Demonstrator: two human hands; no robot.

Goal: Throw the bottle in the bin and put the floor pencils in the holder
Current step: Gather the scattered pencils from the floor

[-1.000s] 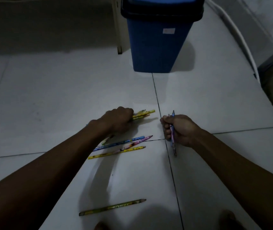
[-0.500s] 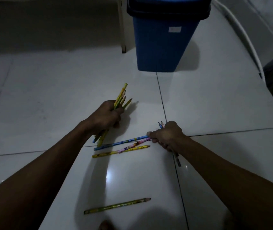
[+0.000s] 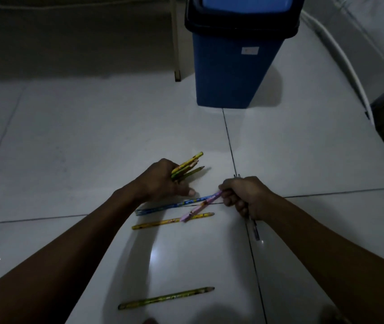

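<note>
Head view shows your left hand [image 3: 163, 181] closed around a bundle of yellow and green pencils [image 3: 187, 168], their tips fanning out up and to the right above the white tiled floor [image 3: 93, 136], with your thumb stretched toward the blue pencil [image 3: 174, 204] lying just below it. Your right hand [image 3: 244, 197] is curled shut around a couple of dark pencils [image 3: 255, 231] that stick out below the fist, and its fingertips pinch the upper end of a pink pencil [image 3: 198, 208], which slants down to the left across the blue one and touches a yellow pencil [image 3: 172, 221] lying flat on the floor. Nearer to you, well apart from the others, a green pencil [image 3: 165, 298] lies alone. Straight ahead the blue bin [image 3: 233, 73] with a black rim stands upright on the floor. You cannot see the bottle or the holder from here.
</note>
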